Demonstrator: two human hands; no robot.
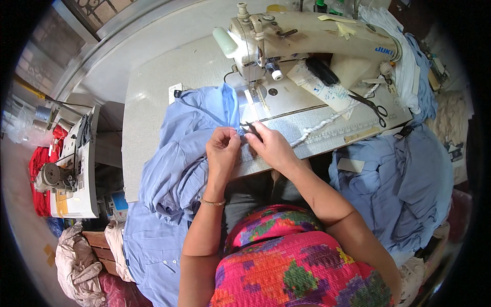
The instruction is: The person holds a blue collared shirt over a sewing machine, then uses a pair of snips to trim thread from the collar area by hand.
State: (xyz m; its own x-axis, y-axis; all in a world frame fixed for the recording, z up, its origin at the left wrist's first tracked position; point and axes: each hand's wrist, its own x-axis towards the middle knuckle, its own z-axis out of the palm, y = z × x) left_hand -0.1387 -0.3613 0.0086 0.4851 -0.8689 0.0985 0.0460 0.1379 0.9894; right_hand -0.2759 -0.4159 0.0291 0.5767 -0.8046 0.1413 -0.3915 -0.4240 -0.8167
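Note:
A light blue garment (186, 128) lies bunched on the sewing table, left of the machine's needle, and hangs over the front edge. My left hand (223, 149) is closed, pinching the garment's edge between thumb and fingertips. Close beside it, my right hand (274, 147) grips small dark thread snips (248, 128), their tip at the pinched cloth. My fingers partly hide the snips and the bit of cloth there. Just beyond both hands stands the sewing machine head (253, 48), its needle area apart from the cloth in my fingers.
Black-handled scissors (377, 108), a twisted white cord (319, 127) and a dark oblong object (322, 71) lie on the table at right. More blue garments (394, 179) are heaped right of me. A second machine (53, 176) stands at far left.

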